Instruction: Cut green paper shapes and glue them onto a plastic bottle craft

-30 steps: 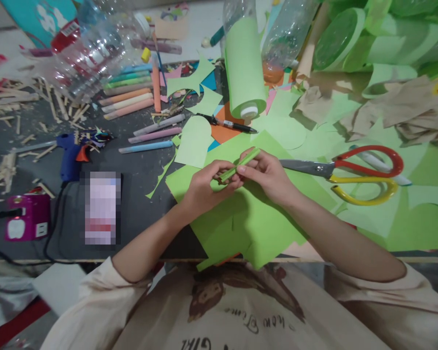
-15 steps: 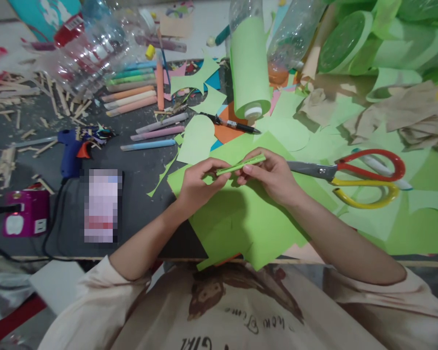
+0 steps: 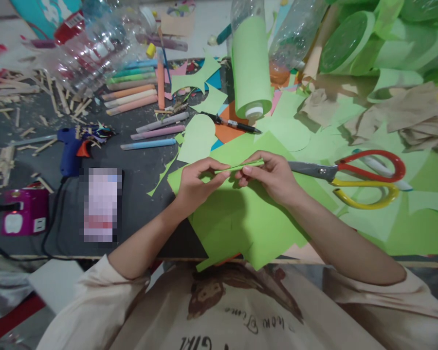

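Note:
A narrow folded strip of green paper (image 3: 239,166) is stretched between my hands, above the sheets on the table. My left hand (image 3: 199,181) pinches its left end between thumb and fingers. Farther along, my right hand (image 3: 272,175) grips the right part, its thumb pressed on the strip. Under both hands lie bright green paper sheets (image 3: 226,218). Large scissors (image 3: 323,171) with one red and one yellow handle rest just right of my right hand, the blade tips hidden behind it. A black pen (image 3: 237,125) lies beyond my hands.
On the left are a blue glue gun (image 3: 70,150), a phone (image 3: 101,204) and a purple box (image 3: 26,211) with a cable. Several markers (image 3: 131,95) and clear bottles (image 3: 95,53) lie behind. A paper-wrapped bottle (image 3: 251,68) stands at the back; crumpled brown paper (image 3: 397,114) is right.
The green strip has tilted to lie more nearly level, its right end dropping slightly. Both hands keep their pinch in almost the same place.

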Available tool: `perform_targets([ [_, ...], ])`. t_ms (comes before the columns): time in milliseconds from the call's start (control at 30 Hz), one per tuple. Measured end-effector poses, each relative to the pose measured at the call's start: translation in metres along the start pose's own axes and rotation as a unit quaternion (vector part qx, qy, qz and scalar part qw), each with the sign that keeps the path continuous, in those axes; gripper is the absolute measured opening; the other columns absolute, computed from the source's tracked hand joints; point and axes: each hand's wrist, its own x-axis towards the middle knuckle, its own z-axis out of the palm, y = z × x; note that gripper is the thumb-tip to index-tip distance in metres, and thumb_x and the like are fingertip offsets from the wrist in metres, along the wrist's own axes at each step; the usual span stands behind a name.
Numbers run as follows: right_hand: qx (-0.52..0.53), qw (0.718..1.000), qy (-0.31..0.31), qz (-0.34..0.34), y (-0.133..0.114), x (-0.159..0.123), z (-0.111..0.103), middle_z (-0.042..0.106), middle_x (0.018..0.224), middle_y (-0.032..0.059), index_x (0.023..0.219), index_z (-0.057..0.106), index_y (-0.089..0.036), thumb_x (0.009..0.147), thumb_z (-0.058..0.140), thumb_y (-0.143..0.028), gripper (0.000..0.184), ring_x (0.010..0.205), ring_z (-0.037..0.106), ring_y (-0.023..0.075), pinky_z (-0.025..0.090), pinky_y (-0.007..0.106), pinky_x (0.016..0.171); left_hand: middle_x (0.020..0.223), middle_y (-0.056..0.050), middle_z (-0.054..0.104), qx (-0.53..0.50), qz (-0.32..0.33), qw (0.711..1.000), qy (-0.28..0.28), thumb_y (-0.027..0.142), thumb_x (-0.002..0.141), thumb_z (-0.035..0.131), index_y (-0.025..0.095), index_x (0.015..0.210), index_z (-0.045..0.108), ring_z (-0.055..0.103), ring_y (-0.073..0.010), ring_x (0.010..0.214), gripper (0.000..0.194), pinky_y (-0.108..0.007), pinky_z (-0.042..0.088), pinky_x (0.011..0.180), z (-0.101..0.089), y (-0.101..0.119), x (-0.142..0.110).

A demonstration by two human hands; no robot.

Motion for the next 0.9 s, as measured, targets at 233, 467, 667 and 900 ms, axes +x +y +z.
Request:
perform_targets([
  [233, -0.001, 1.000, 0.007, -0.019, 0.0009, 0.0007, 0.0008, 0.076, 0.068, -0.0015, 0.079, 0.067, -0.019, 0.063, 0.087, -0.045, 0.036, 0.055, 0.070, 0.0107, 0.061, 0.024, 0.056, 0.075, -0.005, 0.073, 0.002, 0.000, 1.000, 0.015, 0.039, 0.075, 0.076, 0.019, 0.070, 0.071, 0.066, -0.0143, 0.067, 0.021, -0.025, 0.053, 0.058, -0.0042, 0.0001, 0.0030],
  [467, -0.024, 0.999, 0.011, -0.027, 0.0018, -0.0007, 0.0011, 0.075, 0.066, -0.0010, 0.077, 0.070, -0.019, 0.063, 0.087, -0.043, 0.032, 0.054, 0.069, 0.0112, 0.063, 0.027, 0.059, 0.085, -0.005, 0.075, -0.014, -0.043, 0.998, -0.035, 0.036, 0.078, 0.073, 0.019, 0.083, 0.074, 0.070, -0.0159, 0.075, 0.018, -0.027, 0.058, 0.071, -0.0054, 0.0024, 0.0037],
  [667, -0.030, 0.999, 0.010, -0.031, 0.0006, -0.0019, 0.0018, 0.073, 0.063, -0.0013, 0.076, 0.073, -0.020, 0.064, 0.087, -0.041, 0.028, 0.056, 0.070, 0.0116, 0.063, 0.027, 0.060, 0.082, -0.005, 0.076, 0.000, -0.019, 0.999, -0.045, 0.032, 0.078, 0.072, 0.019, 0.079, 0.074, 0.071, -0.0161, 0.075, 0.013, -0.025, 0.056, 0.069, -0.0066, 0.0033, 0.0037],
  [900, -0.008, 0.999, -0.013, -0.028, 0.0011, -0.0032, 0.0034, 0.076, 0.069, 0.0004, 0.084, 0.076, -0.021, 0.070, 0.085, -0.037, 0.023, 0.060, 0.071, 0.0115, 0.062, 0.026, 0.062, 0.081, -0.005, 0.076, -0.020, -0.035, 0.999, -0.027, 0.037, 0.076, 0.074, 0.018, 0.080, 0.074, 0.071, -0.0162, 0.073, 0.019, -0.025, 0.056, 0.065, -0.0041, 0.0014, 0.0039],
])
